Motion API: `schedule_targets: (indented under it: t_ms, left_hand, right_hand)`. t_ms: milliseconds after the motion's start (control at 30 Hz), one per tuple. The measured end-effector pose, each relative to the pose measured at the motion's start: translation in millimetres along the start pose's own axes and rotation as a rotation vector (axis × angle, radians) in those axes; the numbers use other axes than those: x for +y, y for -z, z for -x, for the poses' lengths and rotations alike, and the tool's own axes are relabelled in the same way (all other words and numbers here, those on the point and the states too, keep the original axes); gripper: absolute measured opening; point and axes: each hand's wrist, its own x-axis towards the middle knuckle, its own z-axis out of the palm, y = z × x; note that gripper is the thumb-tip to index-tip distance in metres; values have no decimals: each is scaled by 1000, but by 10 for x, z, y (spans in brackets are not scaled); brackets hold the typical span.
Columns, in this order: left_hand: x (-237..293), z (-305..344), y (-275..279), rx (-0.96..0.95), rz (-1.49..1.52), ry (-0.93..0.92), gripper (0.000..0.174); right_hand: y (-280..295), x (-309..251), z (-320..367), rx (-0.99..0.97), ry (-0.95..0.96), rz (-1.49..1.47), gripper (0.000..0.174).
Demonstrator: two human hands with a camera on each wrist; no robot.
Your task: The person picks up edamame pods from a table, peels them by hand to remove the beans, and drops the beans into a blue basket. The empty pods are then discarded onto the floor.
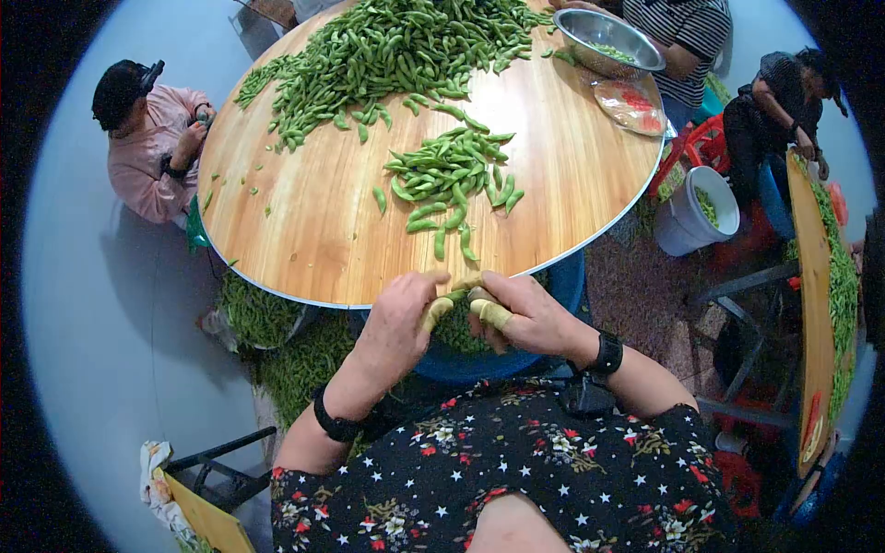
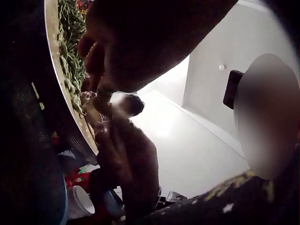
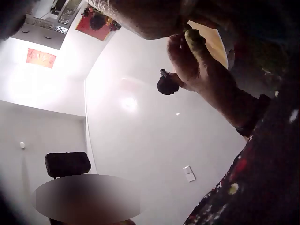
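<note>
A green soybean pod is held between the two hands at the near edge of the round wooden table. My left hand pinches one end of it, thumb against fingers. From the other side my right hand grips it, its fingers partly hiding the pod. Both thumbs wear pale yellow wraps. Just beyond the hands lies a small pile of pods, with a few single pods trailing toward the edge. The right wrist view catches the left hand with its wrapped thumb.
A large heap of pods covers the far tabletop, near a metal bowl and a plastic bag. Under the near edge stands a blue tub with green contents. A white bucket stands at right. People sit around the tables.
</note>
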Motion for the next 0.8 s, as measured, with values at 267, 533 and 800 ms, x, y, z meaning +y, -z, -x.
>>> schedule_targets:
  t_ms: [267, 533, 800]
  left_hand:
    - [69, 21, 59, -186, -197, -72, 14]
    - [123, 140, 51, -243, -50, -220, 16]
    - [38, 173, -117, -125, -170, -409, 15]
  right_hand:
    - [-9, -70, 59, 41, 202, 167, 17]
    - [176, -226, 104, -328, -18, 42, 13]
    - [80, 78, 113, -455, -445, -793, 15]
